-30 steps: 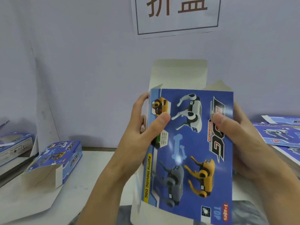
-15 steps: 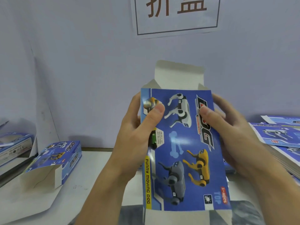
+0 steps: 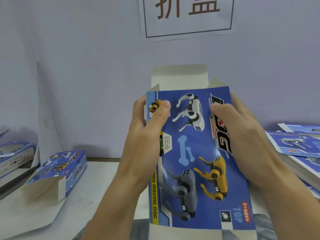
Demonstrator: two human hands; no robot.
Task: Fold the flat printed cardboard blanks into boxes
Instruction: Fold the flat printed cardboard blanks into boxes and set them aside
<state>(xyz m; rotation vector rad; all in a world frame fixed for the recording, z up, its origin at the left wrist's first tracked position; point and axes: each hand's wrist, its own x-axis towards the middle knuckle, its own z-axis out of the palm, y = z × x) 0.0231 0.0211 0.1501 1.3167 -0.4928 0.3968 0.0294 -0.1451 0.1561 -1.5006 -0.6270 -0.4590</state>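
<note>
Left hand (image 3: 147,135) and right hand (image 3: 242,134) grip the blue box (image 3: 195,158) by its sides, thumbs on the front, upright above the bench (image 3: 97,187). Folded box (image 3: 57,172) lies left; flat blanks (image 3: 297,144) stacked right, wall sign (image 3: 187,14) behind.

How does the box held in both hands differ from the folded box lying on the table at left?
The held box is upright in the air, gripped by the left hand and right hand; the table box lies on its side, untouched. The held box's open end flaps point up toward the wall; the table box's open flap faces the camera. Both carry the same blue robot-dog print with plain pale insides.
</note>
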